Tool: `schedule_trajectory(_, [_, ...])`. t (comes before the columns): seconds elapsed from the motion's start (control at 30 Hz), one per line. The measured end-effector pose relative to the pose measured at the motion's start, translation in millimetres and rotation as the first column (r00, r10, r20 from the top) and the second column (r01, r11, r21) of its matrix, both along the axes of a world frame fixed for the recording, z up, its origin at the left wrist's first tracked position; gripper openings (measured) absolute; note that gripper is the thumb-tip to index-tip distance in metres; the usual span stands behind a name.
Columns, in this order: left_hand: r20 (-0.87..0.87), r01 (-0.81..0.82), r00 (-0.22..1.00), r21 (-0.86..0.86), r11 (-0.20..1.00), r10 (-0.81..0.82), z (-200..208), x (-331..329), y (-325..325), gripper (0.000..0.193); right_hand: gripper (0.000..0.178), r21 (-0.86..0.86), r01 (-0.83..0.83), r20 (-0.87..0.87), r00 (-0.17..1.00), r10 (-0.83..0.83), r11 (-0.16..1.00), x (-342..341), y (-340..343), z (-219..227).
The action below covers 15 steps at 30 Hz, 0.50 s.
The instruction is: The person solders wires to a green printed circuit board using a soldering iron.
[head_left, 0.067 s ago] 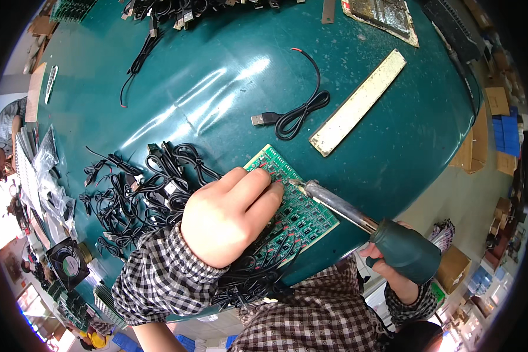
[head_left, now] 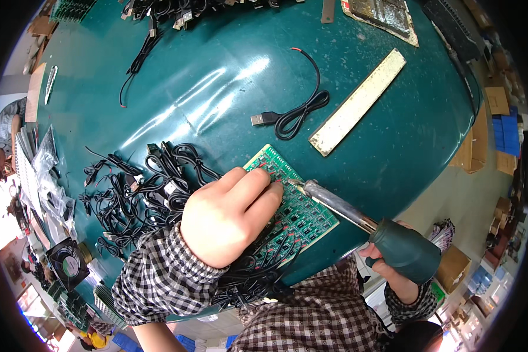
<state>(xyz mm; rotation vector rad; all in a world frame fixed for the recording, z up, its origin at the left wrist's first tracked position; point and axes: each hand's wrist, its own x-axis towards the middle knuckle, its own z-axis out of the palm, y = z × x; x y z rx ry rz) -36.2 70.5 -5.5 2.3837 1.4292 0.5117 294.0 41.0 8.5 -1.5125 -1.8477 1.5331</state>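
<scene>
My left hand (head_left: 226, 217) reaches over a green circuit board (head_left: 308, 217), its fingers bent and pressed together at the board's upper part. A bit of red wire shows by the fingertips; the rest of the black cable they pinch is mostly hidden under the hand. In my right hand (head_left: 393, 278) is a soldering iron (head_left: 340, 205) with a dark green handle, held from the right. Its tip comes down on the board just beside my left fingertips. Black cables with red wire ends (head_left: 276, 249) lie across the board's lower part.
A heap of black USB cables (head_left: 144, 196) lies left of the board. Beyond it are a single coiled USB cable (head_left: 299, 117), a pale flat bar (head_left: 358, 102) and a worn tray (head_left: 384, 20). More cables (head_left: 182, 12) pile at the far edge. A black fan (head_left: 67, 264) stands at left.
</scene>
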Motion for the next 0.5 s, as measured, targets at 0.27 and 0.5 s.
schedule_trajectory(0.27, [0.003, -0.005, 1.000, -0.005, 1.000, 0.005, 0.0, 0.3, 0.4, 0.037, 0.046, 0.054, 0.007, 0.041, 0.999, -0.009, 0.999, -1.1, -4.0, -4.7])
schedule_trajectory(0.5, [0.002, -0.010, 1.000, -0.002, 1.000, 0.010, -0.1, 0.3, -0.9, 0.038, 0.048, 0.159, -0.139, 0.117, 0.986, 0.121, 0.977, -0.3, 2.2, -4.7])
